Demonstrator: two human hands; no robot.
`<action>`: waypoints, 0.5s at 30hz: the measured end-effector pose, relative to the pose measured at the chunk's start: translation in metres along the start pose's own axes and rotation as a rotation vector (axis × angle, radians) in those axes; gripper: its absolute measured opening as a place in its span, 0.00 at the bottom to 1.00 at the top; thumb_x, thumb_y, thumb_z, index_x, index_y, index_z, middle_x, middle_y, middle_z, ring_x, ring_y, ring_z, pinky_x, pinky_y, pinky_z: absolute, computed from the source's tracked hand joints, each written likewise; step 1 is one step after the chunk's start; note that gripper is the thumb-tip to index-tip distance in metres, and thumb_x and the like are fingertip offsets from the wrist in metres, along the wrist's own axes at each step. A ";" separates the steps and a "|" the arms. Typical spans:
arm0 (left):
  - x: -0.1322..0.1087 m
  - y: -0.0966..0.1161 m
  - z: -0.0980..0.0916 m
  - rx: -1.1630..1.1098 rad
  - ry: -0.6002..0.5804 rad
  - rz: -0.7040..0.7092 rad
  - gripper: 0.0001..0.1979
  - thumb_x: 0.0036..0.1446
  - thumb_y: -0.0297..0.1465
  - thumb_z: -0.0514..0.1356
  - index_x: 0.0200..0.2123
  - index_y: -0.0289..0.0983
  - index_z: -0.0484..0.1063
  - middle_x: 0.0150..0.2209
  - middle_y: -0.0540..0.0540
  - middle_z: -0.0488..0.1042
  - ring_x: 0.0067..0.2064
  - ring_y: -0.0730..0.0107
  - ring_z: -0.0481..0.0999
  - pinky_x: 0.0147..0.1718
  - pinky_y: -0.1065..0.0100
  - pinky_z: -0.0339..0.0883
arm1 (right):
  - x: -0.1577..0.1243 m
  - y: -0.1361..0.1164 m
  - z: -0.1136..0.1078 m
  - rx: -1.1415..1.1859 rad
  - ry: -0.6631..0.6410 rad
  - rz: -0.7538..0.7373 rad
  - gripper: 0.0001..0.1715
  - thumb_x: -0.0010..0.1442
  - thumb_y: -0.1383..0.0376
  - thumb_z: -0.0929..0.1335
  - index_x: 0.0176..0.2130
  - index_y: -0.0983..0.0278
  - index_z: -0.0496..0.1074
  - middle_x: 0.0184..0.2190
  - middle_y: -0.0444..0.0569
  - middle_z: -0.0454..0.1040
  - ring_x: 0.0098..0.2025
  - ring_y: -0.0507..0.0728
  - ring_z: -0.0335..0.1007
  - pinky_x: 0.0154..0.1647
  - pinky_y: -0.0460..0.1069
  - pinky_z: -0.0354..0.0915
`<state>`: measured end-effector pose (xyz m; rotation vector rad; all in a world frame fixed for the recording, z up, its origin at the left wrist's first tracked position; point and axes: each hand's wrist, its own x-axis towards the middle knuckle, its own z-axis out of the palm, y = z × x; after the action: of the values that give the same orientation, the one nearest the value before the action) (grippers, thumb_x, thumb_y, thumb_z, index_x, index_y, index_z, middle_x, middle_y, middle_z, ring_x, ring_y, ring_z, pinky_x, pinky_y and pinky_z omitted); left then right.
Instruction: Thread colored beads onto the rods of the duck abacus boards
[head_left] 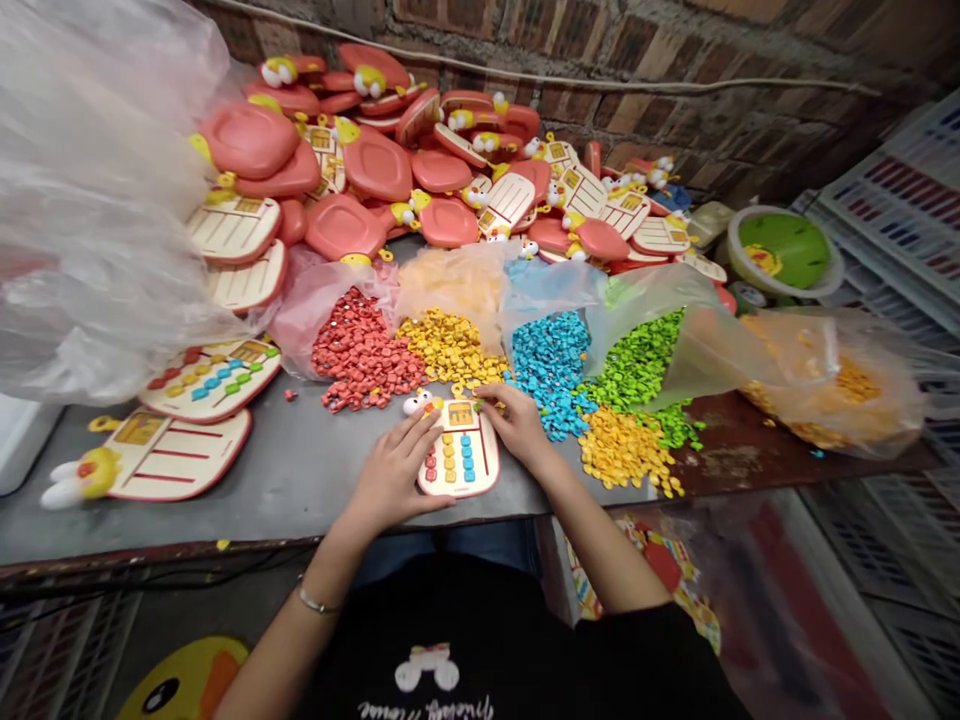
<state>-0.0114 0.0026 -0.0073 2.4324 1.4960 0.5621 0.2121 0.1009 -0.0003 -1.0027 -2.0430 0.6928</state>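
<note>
A cream toy board point(471, 484) with a red rim and a white-eyed yellow head lies on the table before me. Red, yellow and blue pieces sit in columns along its slots; the rightmost slot shows bare. My left hand point(401, 460) holds the board's left side, fingers across its upper part and thumb along the lower edge. At the upper right corner, my right hand point(519, 425) is closed in a pinch at a small green piece point(478, 406), partly hidden by the fingertips. Loose red pieces point(367, 345), yellow pieces point(450, 345), blue pieces point(551, 350) and green pieces point(637, 360) spill from bags just beyond.
Many red-backed toy boards point(379, 165) are heaped against the brick wall. Two boards point(180, 455) lie at left beside a large plastic bag point(105, 200). More yellow pieces point(626, 448), a yellow-filled bag point(840, 385) and a green-lined bowl point(787, 250) are at right.
</note>
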 end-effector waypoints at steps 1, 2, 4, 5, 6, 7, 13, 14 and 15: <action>0.000 0.000 0.000 0.000 -0.001 0.002 0.46 0.48 0.55 0.64 0.63 0.35 0.59 0.67 0.37 0.56 0.67 0.48 0.53 0.59 0.52 0.56 | 0.000 0.001 0.000 0.001 0.016 -0.006 0.08 0.64 0.68 0.65 0.41 0.60 0.73 0.40 0.50 0.77 0.45 0.59 0.73 0.48 0.55 0.69; 0.000 0.001 -0.001 -0.002 -0.002 0.004 0.46 0.48 0.55 0.64 0.63 0.35 0.59 0.67 0.37 0.56 0.67 0.48 0.53 0.59 0.52 0.56 | 0.000 0.001 0.001 -0.001 0.023 -0.012 0.08 0.64 0.67 0.65 0.40 0.60 0.73 0.41 0.50 0.77 0.46 0.59 0.73 0.49 0.55 0.68; 0.001 0.001 -0.002 -0.006 -0.009 0.002 0.46 0.48 0.55 0.64 0.63 0.35 0.58 0.67 0.37 0.56 0.67 0.48 0.53 0.59 0.52 0.56 | 0.000 0.002 0.000 -0.007 -0.006 -0.026 0.07 0.64 0.66 0.64 0.40 0.60 0.73 0.41 0.51 0.77 0.47 0.59 0.73 0.50 0.56 0.68; 0.001 0.002 -0.002 -0.006 -0.012 -0.003 0.45 0.48 0.54 0.64 0.63 0.35 0.58 0.66 0.37 0.57 0.67 0.48 0.53 0.59 0.52 0.57 | -0.001 0.001 -0.001 -0.005 -0.037 -0.032 0.08 0.65 0.66 0.64 0.40 0.60 0.73 0.42 0.51 0.77 0.47 0.59 0.73 0.49 0.55 0.68; 0.001 0.002 -0.002 -0.004 -0.015 -0.009 0.45 0.47 0.54 0.64 0.63 0.36 0.58 0.66 0.37 0.57 0.67 0.47 0.54 0.58 0.52 0.57 | -0.002 0.000 -0.003 0.000 -0.075 -0.036 0.08 0.65 0.65 0.64 0.40 0.60 0.73 0.41 0.51 0.77 0.46 0.59 0.73 0.49 0.55 0.69; 0.001 0.002 -0.003 0.000 -0.017 -0.014 0.45 0.47 0.54 0.64 0.63 0.36 0.58 0.66 0.37 0.57 0.67 0.47 0.54 0.58 0.52 0.58 | -0.004 -0.002 -0.006 0.013 -0.116 -0.036 0.08 0.65 0.65 0.64 0.40 0.60 0.73 0.41 0.51 0.77 0.45 0.58 0.73 0.48 0.55 0.69; 0.001 0.003 -0.004 -0.012 -0.024 -0.019 0.45 0.47 0.55 0.64 0.63 0.36 0.58 0.66 0.37 0.57 0.67 0.47 0.54 0.58 0.51 0.57 | -0.008 -0.012 -0.025 0.111 -0.125 -0.009 0.06 0.64 0.63 0.66 0.40 0.59 0.74 0.40 0.50 0.77 0.44 0.58 0.73 0.48 0.55 0.68; 0.001 0.003 -0.004 -0.015 -0.025 -0.021 0.45 0.47 0.55 0.64 0.63 0.37 0.58 0.66 0.37 0.57 0.67 0.47 0.54 0.58 0.51 0.57 | -0.007 -0.010 -0.024 0.095 -0.084 -0.013 0.07 0.64 0.63 0.66 0.39 0.59 0.74 0.41 0.50 0.76 0.46 0.58 0.73 0.49 0.55 0.68; 0.002 0.003 -0.004 -0.015 -0.026 -0.022 0.45 0.48 0.54 0.64 0.63 0.37 0.58 0.66 0.37 0.57 0.67 0.47 0.54 0.58 0.51 0.57 | -0.005 -0.008 -0.023 0.072 -0.053 -0.017 0.07 0.65 0.63 0.66 0.39 0.60 0.74 0.42 0.51 0.76 0.46 0.58 0.72 0.49 0.56 0.68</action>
<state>-0.0100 0.0026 -0.0023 2.3996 1.5013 0.5331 0.2286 0.0955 0.0169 -0.9339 -2.0549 0.7859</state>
